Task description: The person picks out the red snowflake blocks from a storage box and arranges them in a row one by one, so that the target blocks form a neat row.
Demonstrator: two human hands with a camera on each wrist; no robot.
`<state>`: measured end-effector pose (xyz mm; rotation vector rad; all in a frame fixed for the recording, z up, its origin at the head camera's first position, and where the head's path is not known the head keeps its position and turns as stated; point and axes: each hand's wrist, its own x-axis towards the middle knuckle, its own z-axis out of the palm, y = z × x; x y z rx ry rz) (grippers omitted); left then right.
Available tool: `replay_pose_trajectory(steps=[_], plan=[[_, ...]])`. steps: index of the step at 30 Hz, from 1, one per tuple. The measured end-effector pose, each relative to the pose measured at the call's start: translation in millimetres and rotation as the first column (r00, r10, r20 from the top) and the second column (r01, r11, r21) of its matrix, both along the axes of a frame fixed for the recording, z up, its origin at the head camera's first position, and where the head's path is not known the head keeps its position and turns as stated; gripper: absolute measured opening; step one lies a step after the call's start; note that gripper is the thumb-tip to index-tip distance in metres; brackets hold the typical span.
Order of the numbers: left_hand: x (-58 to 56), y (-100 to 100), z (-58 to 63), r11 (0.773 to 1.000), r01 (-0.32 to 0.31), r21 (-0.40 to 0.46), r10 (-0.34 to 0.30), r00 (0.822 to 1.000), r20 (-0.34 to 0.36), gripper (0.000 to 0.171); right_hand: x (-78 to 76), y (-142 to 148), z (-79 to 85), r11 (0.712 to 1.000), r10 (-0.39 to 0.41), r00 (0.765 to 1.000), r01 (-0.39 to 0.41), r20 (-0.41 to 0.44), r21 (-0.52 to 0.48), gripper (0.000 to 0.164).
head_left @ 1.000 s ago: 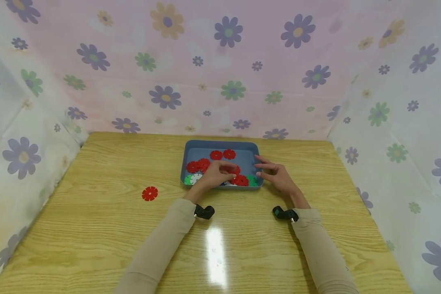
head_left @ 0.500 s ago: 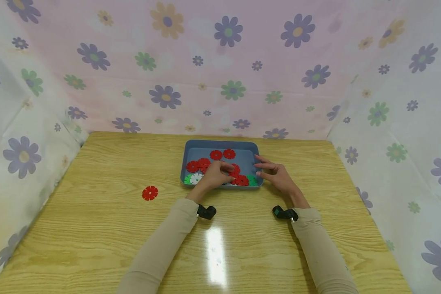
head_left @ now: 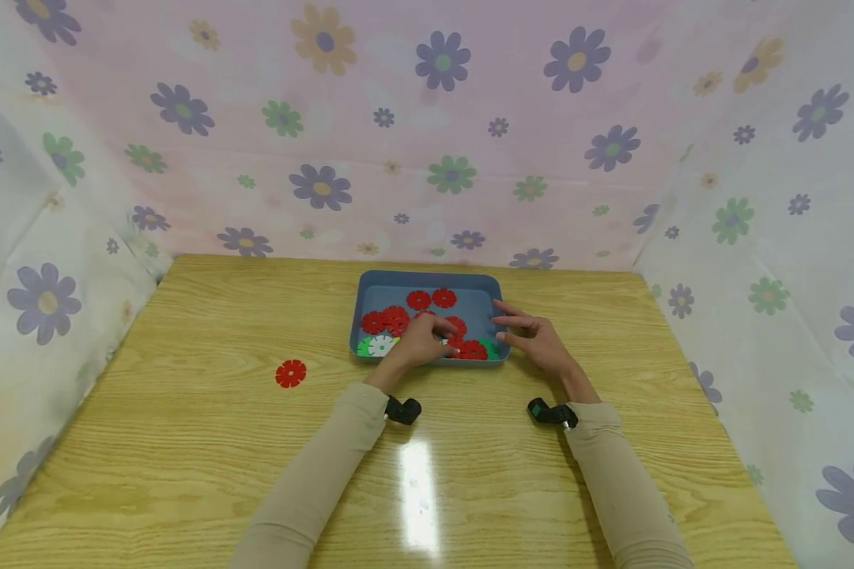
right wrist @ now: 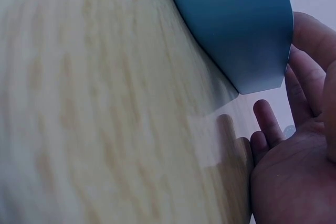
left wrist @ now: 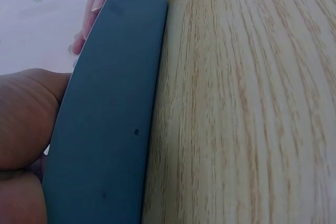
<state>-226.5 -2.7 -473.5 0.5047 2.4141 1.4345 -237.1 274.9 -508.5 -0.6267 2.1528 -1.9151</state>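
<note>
A blue tray (head_left: 427, 278) holds notched plastic discs: several red discs (head_left: 418, 300), a white disc (head_left: 380, 346) and green discs (head_left: 493, 348). My left hand (head_left: 418, 340) reaches over the tray's near wall among the discs. Its thumb and forefinger stand apart, and its other fingers are hidden. In the left wrist view the tray's outer wall (left wrist: 107, 98) covers the fingertips. My right hand (head_left: 541, 342) is at the tray's right end, with extended fingertips at the rim. The right wrist view shows these fingers (right wrist: 310, 35) beside the tray's corner.
A single red disc (head_left: 290, 373) lies on the wooden table (head_left: 206, 442), left of the tray. Flower-patterned cloth (head_left: 384, 190) hangs behind the table and along both sides. Each wrist carries a small black camera (head_left: 403, 410).
My left hand has shifted slightly to the right inside the tray, and a red disc near its thumb has slid a little right. My right hand stays in place.
</note>
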Motion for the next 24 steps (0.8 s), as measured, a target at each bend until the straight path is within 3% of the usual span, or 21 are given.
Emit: replay_pose_trajectory(steps=[3, 6, 16, 24], plan=[[-1.9, -0.2, -0.4, 0.998, 0.058, -0.022, -0.058, 0.998, -0.007, 0.031, 0.1, -0.1, 0.3, 1.0, -0.004, 1.0, 0.004, -0.003, 0.003, 0.041], [-2.8, -0.4, -1.1, 0.997, 0.069, -0.033, -0.069, 0.998, -0.005, 0.027, 0.3, -0.2, 0.6, 1.0, -0.007, 1.0, 0.007, -0.005, 0.005, 0.04], [0.3, -1.4, -4.0, 0.999, -0.026, 0.044, 0.024, 0.999, 0.038, 0.019, 0.3, -0.7, 1.0, 1.0, -0.016, 1.0, 0.016, -0.004, 0.009, 0.041], [2.2, -3.0, -4.2, 0.996, -0.076, 0.053, 0.074, 0.997, 0.036, 0.026, 1.4, -2.0, 2.7, 1.0, -0.022, 1.0, 0.022, -0.005, 0.014, 0.041]])
